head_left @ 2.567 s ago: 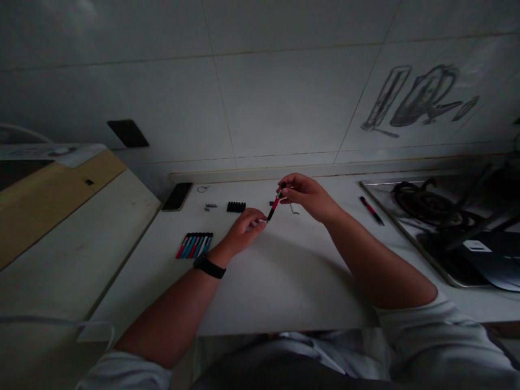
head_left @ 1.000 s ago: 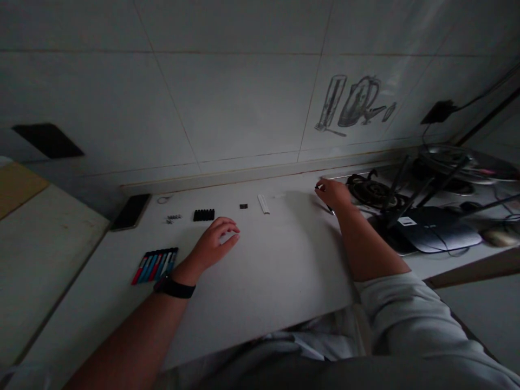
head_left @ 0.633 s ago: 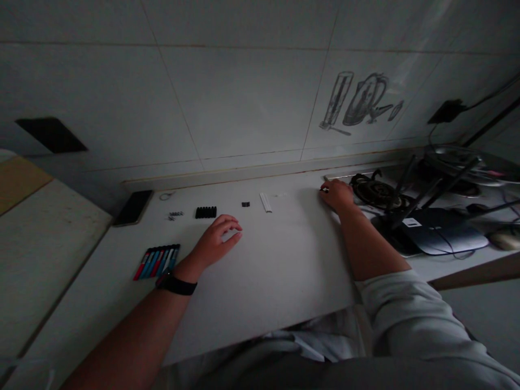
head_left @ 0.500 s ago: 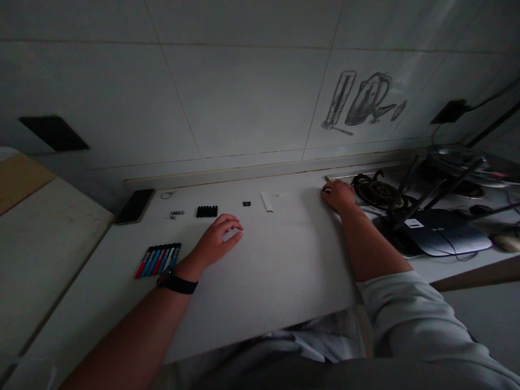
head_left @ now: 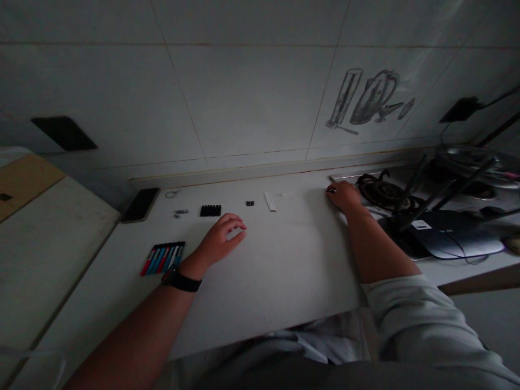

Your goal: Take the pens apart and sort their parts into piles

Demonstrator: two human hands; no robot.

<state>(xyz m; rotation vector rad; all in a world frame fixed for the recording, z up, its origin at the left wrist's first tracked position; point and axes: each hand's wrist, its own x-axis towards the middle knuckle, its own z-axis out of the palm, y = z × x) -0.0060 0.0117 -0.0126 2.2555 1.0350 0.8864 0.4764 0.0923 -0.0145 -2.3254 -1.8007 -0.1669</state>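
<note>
My right hand [head_left: 344, 195] lies at the far right of the white counter [head_left: 276, 271], beside the gas stove [head_left: 384, 190]. Its fingers are curled over a pen whose dark end [head_left: 331, 190] sticks out to the left. My left hand [head_left: 221, 236], with a black watch on the wrist, rests loosely open on the counter and holds nothing. A row of several red and blue pen barrels [head_left: 163, 258] lies to its left. Behind it are a row of black caps [head_left: 210, 210], some small grey parts [head_left: 181, 212], a small black piece [head_left: 249, 203] and a white piece [head_left: 270, 201].
A dark phone [head_left: 140, 205] lies at the counter's back left corner. A black router [head_left: 457, 240] with antennas sits on the stove at the right, with cables around it. A lower cabinet top [head_left: 49, 244] adjoins the counter on the left. A tiled wall rises behind.
Earlier both hands held a red and black pen over the middle of the counter. My right hand has carried it right to the stove edge and lowered it; my left hand has settled on the counter.
</note>
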